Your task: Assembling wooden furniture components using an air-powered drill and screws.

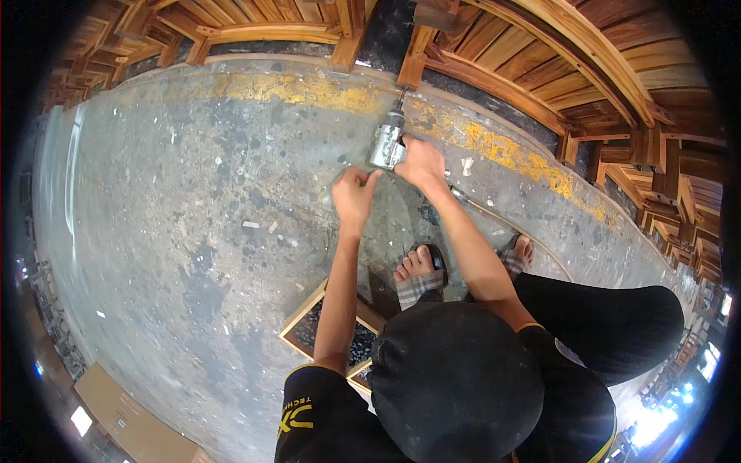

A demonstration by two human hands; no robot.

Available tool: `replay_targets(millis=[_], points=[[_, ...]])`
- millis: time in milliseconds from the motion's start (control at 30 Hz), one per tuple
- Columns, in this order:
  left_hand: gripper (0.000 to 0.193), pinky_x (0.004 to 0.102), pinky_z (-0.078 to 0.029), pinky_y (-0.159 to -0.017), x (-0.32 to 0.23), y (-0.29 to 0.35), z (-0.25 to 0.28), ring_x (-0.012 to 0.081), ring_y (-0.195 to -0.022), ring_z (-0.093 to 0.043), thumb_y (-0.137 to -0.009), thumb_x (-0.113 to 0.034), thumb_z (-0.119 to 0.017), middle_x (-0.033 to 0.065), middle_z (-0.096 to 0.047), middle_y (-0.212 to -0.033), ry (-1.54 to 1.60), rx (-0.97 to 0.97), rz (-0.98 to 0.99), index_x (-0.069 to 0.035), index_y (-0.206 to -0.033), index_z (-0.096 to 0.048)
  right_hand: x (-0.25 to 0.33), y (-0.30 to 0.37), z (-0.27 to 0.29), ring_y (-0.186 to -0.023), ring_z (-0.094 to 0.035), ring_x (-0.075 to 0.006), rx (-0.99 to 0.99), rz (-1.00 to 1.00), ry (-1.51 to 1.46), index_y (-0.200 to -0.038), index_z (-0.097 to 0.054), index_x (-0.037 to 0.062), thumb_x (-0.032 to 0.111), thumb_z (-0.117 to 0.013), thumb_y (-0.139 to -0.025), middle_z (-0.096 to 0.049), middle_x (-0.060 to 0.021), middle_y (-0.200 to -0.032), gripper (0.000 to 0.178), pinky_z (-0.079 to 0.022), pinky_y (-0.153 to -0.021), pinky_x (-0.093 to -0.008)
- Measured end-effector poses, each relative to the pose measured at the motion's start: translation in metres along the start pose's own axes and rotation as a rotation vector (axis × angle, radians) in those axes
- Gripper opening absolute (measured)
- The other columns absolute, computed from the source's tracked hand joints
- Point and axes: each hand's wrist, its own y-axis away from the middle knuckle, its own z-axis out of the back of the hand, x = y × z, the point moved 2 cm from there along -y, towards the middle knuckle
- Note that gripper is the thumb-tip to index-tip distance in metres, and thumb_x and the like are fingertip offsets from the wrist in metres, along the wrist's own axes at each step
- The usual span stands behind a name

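My right hand (423,163) is wrapped around the grip of a silver power driver (386,147) with a dark nose. A thin bit (402,99) points away from me, toward the foot of a wooden leg (411,68); I cannot tell whether it touches the wood. Just left of the driver's rear end is my left hand (353,197), fingers curled and thumb drawn in. Whatever those fingers pinch, if anything, is too small to make out.
Slatted wooden furniture (532,58) lines the far side and the right. Beneath my left forearm sits a wood-edged box (303,309) of small dark pieces. A hose (494,210) runs along the concrete floor (170,208). Cardboard (127,413) lies at lower left.
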Motion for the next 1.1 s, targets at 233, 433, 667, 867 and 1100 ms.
replay_targets(millis=[233, 433, 667, 867, 1100], points=[[0.051, 0.0242, -0.036, -0.056, 0.018, 0.055, 0.044, 0.0116, -0.056, -0.037, -0.090, 0.001, -0.041, -0.0034, -0.035, -0.065, 1.499, 0.157, 0.665, 0.008, -0.139, -0.029, -0.018, 0.015, 0.002, -0.092, -0.064, -0.0357, 0.014, 0.015, 0.002, -0.108, -0.059, 0.0096, 0.012, -0.066, -0.064, -0.067, -0.0187, -0.094, 0.045, -0.051, -0.080, -0.0448], [0.046, 0.0254, -0.046, -0.078, -0.010, 0.016, 0.045, 0.0170, -0.082, -0.054, -0.091, 0.000, -0.042, 0.0102, -0.056, -0.100, 1.414, 0.227, 0.846, 0.009, -0.136, -0.035, -0.023, 0.070, 0.018, -0.091, -0.063, -0.0355, 0.044, 0.123, 0.038, -0.100, -0.061, 0.0077, 0.010, -0.066, -0.063, -0.066, -0.0163, -0.097, 0.038, -0.052, -0.077, -0.0444], [0.038, 0.0254, -0.048, -0.075, -0.043, -0.047, 0.026, 0.0175, -0.082, -0.058, -0.095, -0.005, -0.044, 0.0137, -0.061, -0.102, 1.233, 0.500, 0.630, 0.009, -0.130, -0.042, -0.014, 0.090, 0.047, -0.088, -0.061, -0.0390, -0.027, 0.273, -0.083, -0.095, -0.060, 0.0050, 0.006, -0.064, -0.058, -0.064, -0.0170, -0.093, 0.037, -0.049, -0.073, -0.0457], [0.031, 0.0244, -0.045, -0.065, -0.046, -0.084, 0.027, 0.0140, -0.072, -0.056, -0.095, -0.006, -0.048, 0.0101, -0.062, -0.087, 1.201, 0.544, 0.502, 0.007, -0.123, -0.049, -0.002, 0.100, 0.066, -0.087, -0.060, -0.0401, -0.083, 0.346, -0.161, -0.094, -0.060, 0.0042, 0.005, -0.062, -0.056, -0.064, -0.0169, -0.092, 0.038, -0.049, -0.072, -0.0455], [0.017, 0.0216, -0.038, -0.053, -0.071, -0.112, 0.027, 0.0099, -0.060, -0.051, -0.091, -0.012, -0.060, 0.0048, -0.060, -0.075, 1.090, 0.502, 0.431, 0.002, -0.101, -0.058, 0.008, 0.110, 0.090, -0.083, -0.061, -0.0393, -0.075, 0.447, -0.062, -0.092, -0.059, 0.0052, 0.006, -0.062, -0.057, -0.063, -0.0163, -0.089, 0.035, -0.049, -0.069, -0.0459]])
